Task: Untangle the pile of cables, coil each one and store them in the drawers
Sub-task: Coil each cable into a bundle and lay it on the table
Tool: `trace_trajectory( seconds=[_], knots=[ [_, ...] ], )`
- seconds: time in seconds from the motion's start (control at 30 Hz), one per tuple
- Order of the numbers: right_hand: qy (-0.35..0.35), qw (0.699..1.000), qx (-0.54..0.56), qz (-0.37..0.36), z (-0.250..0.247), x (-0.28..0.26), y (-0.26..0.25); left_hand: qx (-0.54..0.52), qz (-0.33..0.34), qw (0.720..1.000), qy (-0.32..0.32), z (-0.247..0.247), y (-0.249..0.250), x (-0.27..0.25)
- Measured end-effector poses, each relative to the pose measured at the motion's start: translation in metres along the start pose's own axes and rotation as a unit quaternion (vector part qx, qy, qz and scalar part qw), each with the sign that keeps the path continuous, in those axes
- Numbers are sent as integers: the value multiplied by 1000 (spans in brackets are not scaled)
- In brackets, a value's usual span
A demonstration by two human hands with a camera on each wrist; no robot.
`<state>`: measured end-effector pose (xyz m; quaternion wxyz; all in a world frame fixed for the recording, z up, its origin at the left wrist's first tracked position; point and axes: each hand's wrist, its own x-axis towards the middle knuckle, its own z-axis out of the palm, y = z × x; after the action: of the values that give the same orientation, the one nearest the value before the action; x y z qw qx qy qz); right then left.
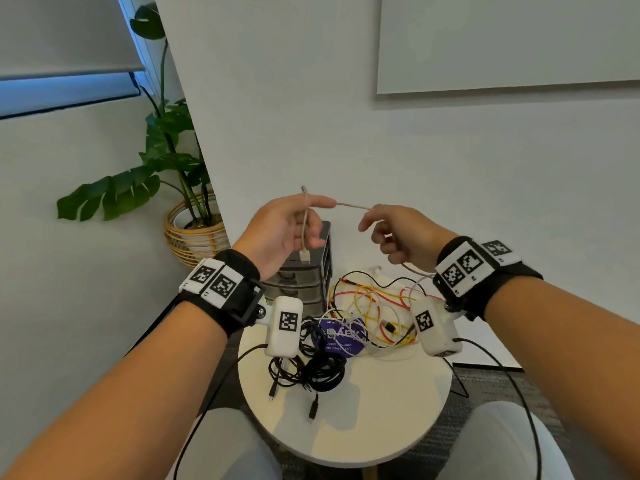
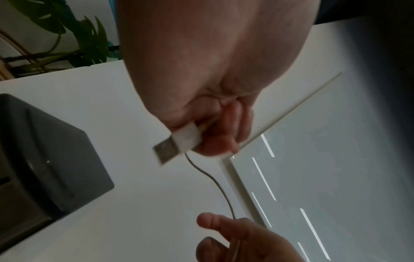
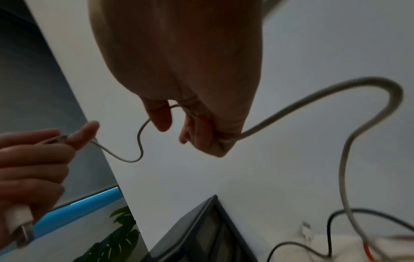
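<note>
While the left hand (image 1: 289, 227) pinches the cable (image 1: 351, 205) by its plug end, the span runs sideways to the right hand (image 1: 398, 233), fingers curled round it, its tail dropping to the tabletop (image 1: 363, 424) pile (image 1: 374, 317).

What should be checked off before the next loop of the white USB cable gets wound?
1. Left hand holds the plug end of the white USB cable: ok, the USB plug hangs below the fingers.
2. Right hand grips the cable further along: ok.
3. Span between the hands free of knots: ok.
4. Trailing end clear of the cable pile on the round table: not ok, it runs down into the red, yellow and black wires.
5. Coil started on the left hand: cannot tell.
6. Drawer unit open to receive the coil: not ok, the visible drawers look shut.
</note>
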<state>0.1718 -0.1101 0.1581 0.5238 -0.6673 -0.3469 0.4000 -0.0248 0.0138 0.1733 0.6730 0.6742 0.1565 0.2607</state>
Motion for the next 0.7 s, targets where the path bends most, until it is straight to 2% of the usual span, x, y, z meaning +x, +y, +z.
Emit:
trace_trajectory(
  seconds=[0.07,0.17,0.27,0.37,0.43,0.5,0.6,0.63,0.7],
  knots=[
    [-74,996,42,-6,-2,-12,-16,-30,-40,998,-25,-2,3,-5],
    [-117,989,86,-39,-4,-26,-41,-84,-89,992,-20,0,3,-10],
    [-69,993,53,-77,-1,-32,-55,-119,-33,992,0,1,7,-13],
    [9,993,-79,-87,9,-30,-48,-148,44,988,-9,3,22,-16],
    [4,983,-160,-93,19,-31,-39,-142,81,986,11,7,35,-18],
    [-59,972,-199,-109,32,-40,-36,-136,108,984,37,9,41,-17],
    [-169,949,-224,-146,47,-58,-54,-29,108,992,57,7,41,-18],
    [-183,941,-231,-167,48,-63,-65,40,101,993,50,6,40,-19],
    [-160,927,-258,-221,43,-65,-89,163,95,982,25,6,39,-25]
  ],
)
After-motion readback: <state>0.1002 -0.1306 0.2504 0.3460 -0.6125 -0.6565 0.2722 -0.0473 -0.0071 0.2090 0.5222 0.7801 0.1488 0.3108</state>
